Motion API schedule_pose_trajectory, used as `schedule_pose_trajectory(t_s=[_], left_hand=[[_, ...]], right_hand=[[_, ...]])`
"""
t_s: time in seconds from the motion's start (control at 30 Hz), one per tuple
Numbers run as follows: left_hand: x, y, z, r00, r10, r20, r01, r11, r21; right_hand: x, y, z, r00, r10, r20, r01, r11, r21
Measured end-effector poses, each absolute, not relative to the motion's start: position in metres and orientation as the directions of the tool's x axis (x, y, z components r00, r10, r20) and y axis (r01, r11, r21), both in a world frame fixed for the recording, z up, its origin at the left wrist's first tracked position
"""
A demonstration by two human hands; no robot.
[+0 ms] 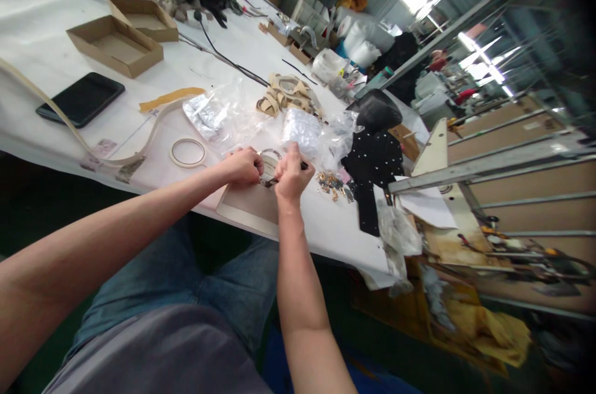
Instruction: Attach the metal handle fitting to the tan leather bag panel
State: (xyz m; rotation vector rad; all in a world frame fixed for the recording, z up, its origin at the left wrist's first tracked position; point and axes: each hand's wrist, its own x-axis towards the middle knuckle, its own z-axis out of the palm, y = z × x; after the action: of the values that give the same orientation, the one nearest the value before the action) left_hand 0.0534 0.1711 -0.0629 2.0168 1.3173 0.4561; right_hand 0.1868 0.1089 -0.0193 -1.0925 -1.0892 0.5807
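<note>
Head: beige panel [254, 203] beneath left grip [246, 166]

A long table with a smooth white covering [326, 223] carries at its near edge a flat beige-and-cream panel [251, 205]. Left of it lie a cream ring-shaped roll [187, 164], a black rectangular phone [81, 99] and two open brown cardboard boxes [143, 62]; to the right, small gold-coloured metal pieces [331, 183] and a black, white-dotted flat piece [375, 155].

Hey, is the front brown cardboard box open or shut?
Open: the front shallow brown cardboard box shows its inside floor between raised walls, no lid across it.
</note>
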Motion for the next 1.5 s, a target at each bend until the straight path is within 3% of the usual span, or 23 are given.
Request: schedule_pose_trajectory(t_s=[0.13,0.67,0.93,1.2,1.27,1.33,1.43,1.5], left_hand=[[0.053,0.171,-0.064,0.421,0.905,-0.061,0.663,-0.261,0.702],[0.047,0.175,-0.067,0.451,0.891,-0.059,0.653,-0.284,0.703],[0.05,0.179,-0.068,0.432,0.9,-0.064,0.644,-0.258,0.721],[0.049,0.178,-0.068,0.427,0.901,-0.077,0.635,-0.238,0.735],[0.049,0.178,-0.069,0.426,0.901,-0.078,0.637,-0.237,0.734],[0.048,0.179,-0.07,0.43,0.9,-0.074,0.634,-0.242,0.734],[0.048,0.178,-0.069,0.43,0.9,-0.078,0.63,-0.237,0.74],[0.047,0.177,-0.068,0.423,0.902,-0.083,0.631,-0.228,0.741]], right_hand=[[0.183,0.1,-0.018,0.408,0.825,0.392,-0.024,0.439,-0.898],[0.167,0.115,-0.032,0.319,0.869,0.379,0.067,0.378,-0.923],[0.184,0.184,-0.033,0.357,0.934,-0.01,-0.106,0.03,-0.994],[0.201,0.199,-0.032,0.258,0.944,-0.208,-0.234,-0.147,-0.961],[0.207,0.181,-0.024,0.212,0.967,-0.144,-0.269,-0.084,-0.96],[0.208,0.157,-0.017,0.209,0.978,0.012,-0.259,0.067,-0.964],[0.196,0.125,-0.014,0.302,0.926,0.227,-0.159,0.283,-0.946],[0.183,0.114,-0.017,0.361,0.884,0.295,-0.1,0.352,-0.931]])
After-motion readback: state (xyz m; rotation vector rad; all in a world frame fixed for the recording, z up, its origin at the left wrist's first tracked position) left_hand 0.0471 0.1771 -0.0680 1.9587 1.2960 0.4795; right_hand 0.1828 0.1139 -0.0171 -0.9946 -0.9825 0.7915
